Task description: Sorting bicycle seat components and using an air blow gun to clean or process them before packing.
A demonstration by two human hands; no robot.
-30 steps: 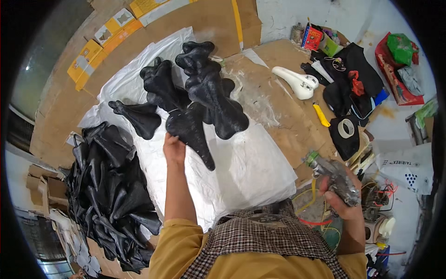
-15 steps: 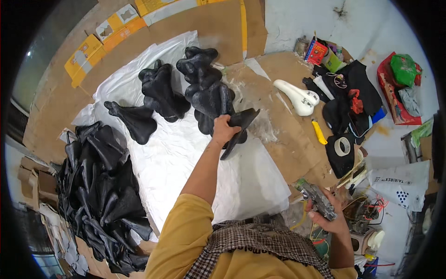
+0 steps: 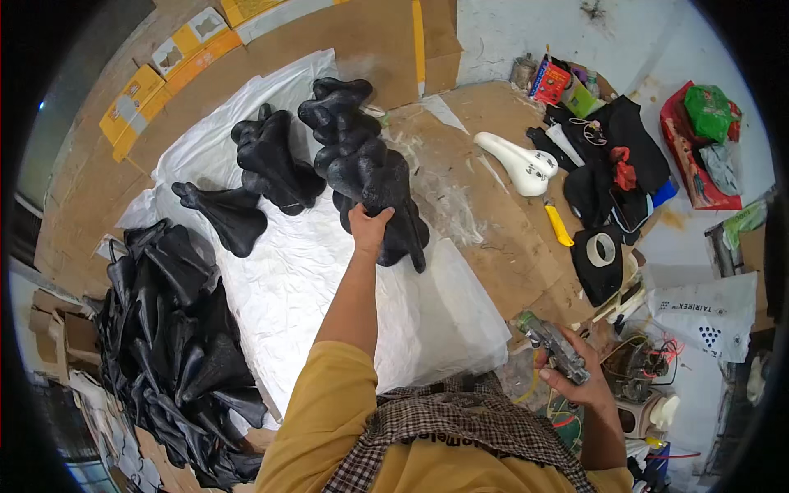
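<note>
Thumb and fingers of my left hand (image 3: 370, 228) are closed on the edge of a black bicycle saddle (image 3: 374, 185), at the near end of an overlapping row of black saddles. Another overlapping group of black saddles (image 3: 278, 160) and a single saddle (image 3: 226, 218) lie to the left on a white sheet (image 3: 312, 320). At the lower right, my right hand (image 3: 579, 370) is wrapped round a worn grey hand tool (image 3: 552, 345) with a greenish end; its exact kind is unclear. A large heap of black saddle pieces (image 3: 173, 329) fills the left side.
On the cardboard (image 3: 509, 255) to the right are a white saddle (image 3: 526, 168), a yellow-handled tool (image 3: 559, 226), and a tape roll (image 3: 601, 250) on black cloth. Bags (image 3: 703, 152) and a white sack (image 3: 699, 308) stand farther right. Wires (image 3: 649, 361) clutter the lower right.
The saddle in my left hand, tilted up on its side before, now lies down at the row's near end. My left hand has shifted slightly left; my right still grips the grey tool.
</note>
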